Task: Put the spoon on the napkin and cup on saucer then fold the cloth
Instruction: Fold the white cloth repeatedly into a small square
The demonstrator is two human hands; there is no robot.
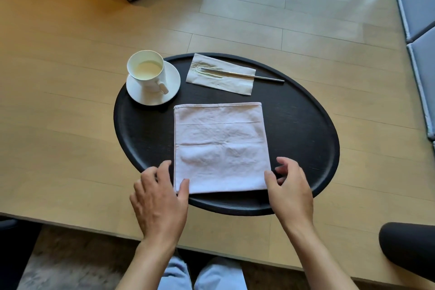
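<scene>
On the black tray (306,125), the cloth (221,148) lies flat. Left hand (160,200) and right hand (290,193) touch its near corners, each grip spread. Cup (147,70) sits on saucer (173,82).

**Head view: place setting on a dark tray**

A black oval wooden tray (306,125) lies on the light wood surface (70,136). At its far left, a white ceramic cup (147,70) of pale liquid stands on a white round saucer (173,82). At the far edge, a slim silver metal spoon (259,76) lies across a white paper napkin (223,82). A pale pink square cloth (221,146) lies flat nearest the person; the left hand (160,205) and right hand (292,198) touch its near corners with spread fingers (184,189).
</scene>
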